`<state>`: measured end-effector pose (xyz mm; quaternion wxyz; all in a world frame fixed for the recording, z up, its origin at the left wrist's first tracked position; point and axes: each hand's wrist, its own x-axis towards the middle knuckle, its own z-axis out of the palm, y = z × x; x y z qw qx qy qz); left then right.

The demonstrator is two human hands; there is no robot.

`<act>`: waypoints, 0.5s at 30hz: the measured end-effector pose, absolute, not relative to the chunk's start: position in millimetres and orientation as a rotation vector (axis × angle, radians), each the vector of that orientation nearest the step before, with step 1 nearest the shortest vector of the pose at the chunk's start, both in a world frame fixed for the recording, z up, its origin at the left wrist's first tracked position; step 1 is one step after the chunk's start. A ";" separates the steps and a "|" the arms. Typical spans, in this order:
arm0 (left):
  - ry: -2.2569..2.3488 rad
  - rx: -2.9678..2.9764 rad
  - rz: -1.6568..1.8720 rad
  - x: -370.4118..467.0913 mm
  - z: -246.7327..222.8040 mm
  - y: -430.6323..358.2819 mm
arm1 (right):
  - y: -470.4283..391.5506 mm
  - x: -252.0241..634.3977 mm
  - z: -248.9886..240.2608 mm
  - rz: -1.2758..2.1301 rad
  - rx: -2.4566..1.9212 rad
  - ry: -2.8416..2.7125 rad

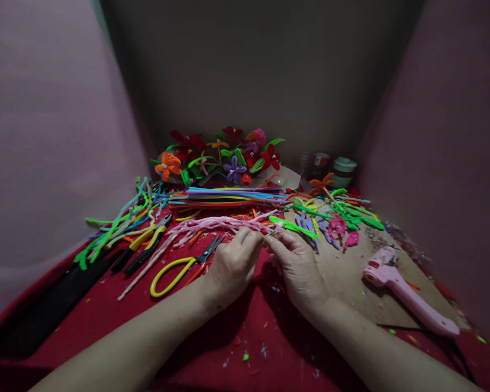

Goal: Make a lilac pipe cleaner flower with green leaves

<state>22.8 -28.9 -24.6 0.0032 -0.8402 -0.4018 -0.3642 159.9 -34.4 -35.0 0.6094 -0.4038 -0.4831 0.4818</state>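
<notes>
My left hand (237, 260) and my right hand (301, 265) meet above the red cloth, fingertips nearly touching. Both are closed in a pinch on something thin and small, mostly hidden by the fingers. Bright green pipe cleaner pieces (296, 226) show just beyond my right hand; whether they join the pinched thing I cannot tell. Behind my left hand lies a bunch of pink pipe cleaners (212, 226). Scissors (173, 276) with yellow and red handles rest beside my left wrist, blades partly apart.
Pliers (141, 245) and loose pipe cleaners (124, 218) lie at left. A pipe cleaner bundle (232, 197) and fuzzy flowers (234, 170) stand behind. At right, a pink glue gun (408, 291) rests on a brown board (351, 283), near petal pieces (338, 226). A lidded cup (343, 171) is at back right.
</notes>
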 end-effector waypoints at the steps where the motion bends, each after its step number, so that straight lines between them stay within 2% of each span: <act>1: -1.260 -2.620 -1.069 21.4 -25.9 -28.4 | -34.4 159.9 -35.2 1.107 -0.938 -1.127; 5: -1.265 -2.629 -1.005 18.8 -26.0 -27.5 | -34.5 159.9 -34.4 1.094 -0.969 -1.159; 8: -1.347 -2.702 -1.260 20.4 -19.1 -28.5 | -34.2 160.5 -32.2 1.063 -0.955 -1.226; 15: -2.090 -2.930 -1.942 25.4 2.4 -33.3 | -34.2 162.8 -23.5 1.139 -0.791 -1.273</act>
